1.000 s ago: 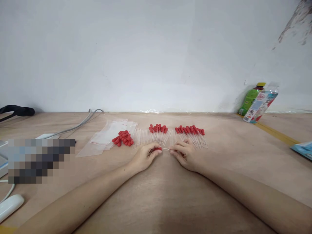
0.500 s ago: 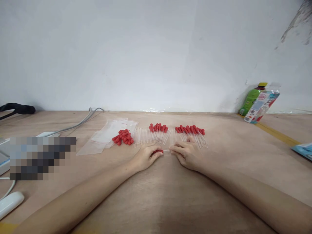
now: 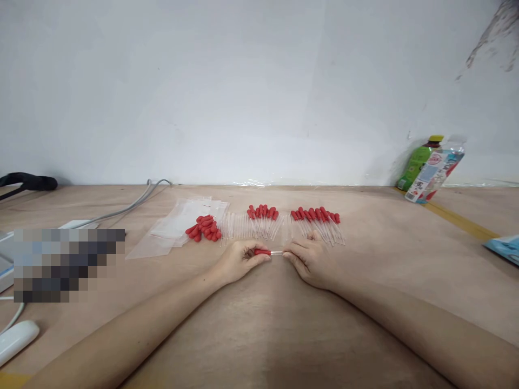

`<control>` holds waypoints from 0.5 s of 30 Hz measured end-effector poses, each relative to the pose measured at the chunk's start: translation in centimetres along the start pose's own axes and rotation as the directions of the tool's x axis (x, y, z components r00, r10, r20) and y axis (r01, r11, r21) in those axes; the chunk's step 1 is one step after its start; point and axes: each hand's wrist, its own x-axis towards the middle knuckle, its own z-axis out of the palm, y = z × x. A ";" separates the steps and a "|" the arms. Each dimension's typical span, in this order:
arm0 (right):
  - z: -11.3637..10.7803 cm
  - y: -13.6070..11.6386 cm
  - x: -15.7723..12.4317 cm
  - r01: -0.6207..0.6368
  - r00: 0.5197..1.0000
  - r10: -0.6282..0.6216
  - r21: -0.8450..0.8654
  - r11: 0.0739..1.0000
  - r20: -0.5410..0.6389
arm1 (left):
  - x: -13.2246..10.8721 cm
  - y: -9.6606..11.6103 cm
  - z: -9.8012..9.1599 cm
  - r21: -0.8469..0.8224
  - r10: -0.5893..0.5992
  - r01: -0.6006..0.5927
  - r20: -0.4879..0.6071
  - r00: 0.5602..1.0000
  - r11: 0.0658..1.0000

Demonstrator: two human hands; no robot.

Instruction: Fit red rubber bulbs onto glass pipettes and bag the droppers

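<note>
Between my hands lies a glass dropper, its red rubber bulb (image 3: 263, 252) on the left and its clear glass tube (image 3: 277, 253) on the right. My left hand (image 3: 240, 262) has thumb and fingers closed about the bulb, more of which shows now. My right hand (image 3: 310, 260) pinches the far end of the tube, hiding its tip. Just beyond are a row of bare glass tubes (image 3: 237, 226), one group of droppers with red bulbs (image 3: 263, 212) and a second group of droppers (image 3: 315, 215). Loose red bulbs (image 3: 206, 228) lie heaped left of the tubes.
Clear plastic bags (image 3: 174, 221) lie under and beside the loose bulbs. Grey cables (image 3: 130, 207) run along the left. Two bottles (image 3: 432, 170) lean by the wall at right, near a blue packet (image 3: 505, 248). A white object (image 3: 18, 340) sits at lower left.
My left fingers have loosened and lifted slightly off the bulb's top, uncovering more of the red rubber. My right hand keeps its pinch on the tube, almost unmoved.
</note>
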 end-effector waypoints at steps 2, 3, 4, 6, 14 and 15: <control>0.0 0.0 -0.1 0.004 1.000 -0.004 0.002 1.000 -0.005 | -0.1 0.2 0.1 -0.001 0.001 -0.001 -0.006 1.000 1.000; -0.1 0.0 -0.1 0.006 1.000 -0.006 0.006 1.000 -0.002 | -0.1 0.3 0.2 -0.001 0.000 0.000 -0.008 1.000 1.000; -0.1 0.0 -0.1 0.008 1.000 -0.008 0.010 1.000 0.002 | -0.1 0.4 0.3 0.001 -0.001 0.001 -0.005 1.000 1.000; -0.1 0.0 0.0 0.015 1.000 -0.016 0.017 1.000 0.017 | -0.2 0.6 0.4 0.007 -0.002 0.002 0.003 1.000 1.000; 0.2 -0.2 0.4 0.019 0.998 -0.022 0.044 0.999 0.065 | -0.4 0.7 0.6 0.032 0.001 -0.001 0.015 1.000 0.999; 0.2 -0.2 0.4 0.018 0.997 -0.021 0.049 0.999 0.072 | -0.4 0.7 0.6 0.035 0.001 -0.002 0.021 1.000 0.999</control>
